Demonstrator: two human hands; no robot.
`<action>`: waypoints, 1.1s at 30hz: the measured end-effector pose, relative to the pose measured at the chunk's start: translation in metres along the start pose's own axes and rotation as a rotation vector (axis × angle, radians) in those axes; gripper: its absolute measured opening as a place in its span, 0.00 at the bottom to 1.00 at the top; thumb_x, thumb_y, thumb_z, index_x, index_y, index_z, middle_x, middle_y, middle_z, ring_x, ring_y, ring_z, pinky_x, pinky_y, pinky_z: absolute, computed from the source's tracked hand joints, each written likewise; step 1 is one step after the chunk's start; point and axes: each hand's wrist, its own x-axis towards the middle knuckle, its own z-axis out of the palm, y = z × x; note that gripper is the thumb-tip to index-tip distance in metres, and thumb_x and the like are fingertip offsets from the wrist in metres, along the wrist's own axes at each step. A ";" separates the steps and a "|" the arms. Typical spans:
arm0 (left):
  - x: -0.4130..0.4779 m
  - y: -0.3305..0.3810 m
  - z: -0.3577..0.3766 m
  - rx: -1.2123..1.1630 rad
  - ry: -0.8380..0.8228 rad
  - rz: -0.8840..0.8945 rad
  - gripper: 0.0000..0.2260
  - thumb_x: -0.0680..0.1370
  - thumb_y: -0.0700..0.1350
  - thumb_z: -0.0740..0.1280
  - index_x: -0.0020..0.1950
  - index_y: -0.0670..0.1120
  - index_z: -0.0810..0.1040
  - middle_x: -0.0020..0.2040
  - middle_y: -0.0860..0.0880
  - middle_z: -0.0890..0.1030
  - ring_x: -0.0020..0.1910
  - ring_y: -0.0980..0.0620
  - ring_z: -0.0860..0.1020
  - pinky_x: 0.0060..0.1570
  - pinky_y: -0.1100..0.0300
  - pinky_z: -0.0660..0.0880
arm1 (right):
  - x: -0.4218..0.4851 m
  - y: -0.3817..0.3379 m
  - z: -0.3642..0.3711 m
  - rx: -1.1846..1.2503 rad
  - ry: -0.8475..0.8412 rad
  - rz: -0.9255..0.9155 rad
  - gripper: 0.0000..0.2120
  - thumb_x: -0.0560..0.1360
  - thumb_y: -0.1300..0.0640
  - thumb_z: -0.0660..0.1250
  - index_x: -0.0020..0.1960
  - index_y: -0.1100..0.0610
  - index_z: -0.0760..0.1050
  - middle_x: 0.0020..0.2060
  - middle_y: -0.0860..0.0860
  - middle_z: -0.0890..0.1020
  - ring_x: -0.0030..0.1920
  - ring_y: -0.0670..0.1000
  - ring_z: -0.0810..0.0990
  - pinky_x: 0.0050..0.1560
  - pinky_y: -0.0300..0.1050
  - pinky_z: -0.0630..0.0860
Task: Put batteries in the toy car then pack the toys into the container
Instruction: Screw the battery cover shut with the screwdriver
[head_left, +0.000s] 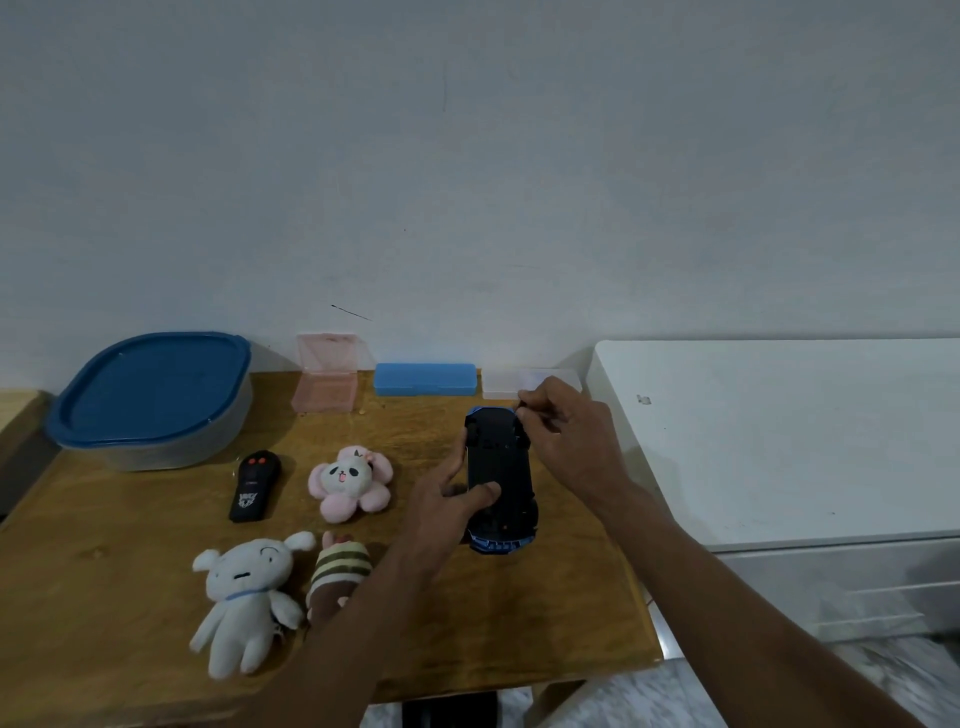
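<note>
Head view: one camera, looking down at a wooden table (130, 545) pushed against a pale wall.
Toy car (501, 467): there it is, right of centre on the table, flipped belly-up, black underside showing, blue body peeking out at both ends.
Left hand (441, 506): wrapped round the near left side of the car, thumb laid across the underside, fingers curled along the edge, a firm grip.
Right hand (569, 441): up at the car's far right corner, fingers curled, thumb and forefinger nipped together by the wheel; whether they pinch some small thing or the car itself, I cannot tell from here.
Container (150, 400): far left of the table, clear tub, blue lid on, well apart from the car.
Remote (254, 486): black, two red buttons, lying just in front of the container.
Pink flower plush (349, 483): between the remote and the left hand, panda face up.
White plush (244, 597): near the front edge, lying on its back.
Striped plush (340, 571): just beside the white one, partly under the left forearm.
Pink box (327, 384): at the back, lid standing open against the wall.
Blue case (424, 379): closed, beside the pink box.
Clear case (501, 387): next along, partly hidden by the right hand.
White cabinet (779, 441): just beside the table's right edge.
</note>
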 end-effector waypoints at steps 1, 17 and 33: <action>-0.001 0.000 0.000 0.006 0.000 -0.002 0.34 0.77 0.40 0.69 0.78 0.59 0.58 0.63 0.52 0.81 0.58 0.51 0.81 0.61 0.46 0.76 | 0.000 0.001 0.000 -0.001 0.001 0.006 0.05 0.74 0.62 0.70 0.42 0.61 0.75 0.42 0.49 0.85 0.42 0.43 0.82 0.45 0.34 0.80; -0.003 -0.002 -0.004 0.043 0.022 -0.016 0.34 0.77 0.40 0.69 0.78 0.60 0.58 0.62 0.51 0.81 0.57 0.51 0.81 0.60 0.48 0.77 | -0.005 0.001 0.008 -0.048 0.029 0.012 0.09 0.74 0.61 0.70 0.40 0.59 0.69 0.37 0.51 0.82 0.37 0.49 0.81 0.37 0.45 0.80; -0.002 -0.006 -0.003 0.056 0.018 -0.038 0.35 0.76 0.42 0.70 0.77 0.61 0.58 0.64 0.52 0.80 0.59 0.50 0.81 0.61 0.45 0.76 | -0.008 0.000 0.013 -0.076 0.022 -0.004 0.08 0.74 0.60 0.70 0.42 0.58 0.70 0.38 0.50 0.82 0.38 0.48 0.81 0.38 0.44 0.80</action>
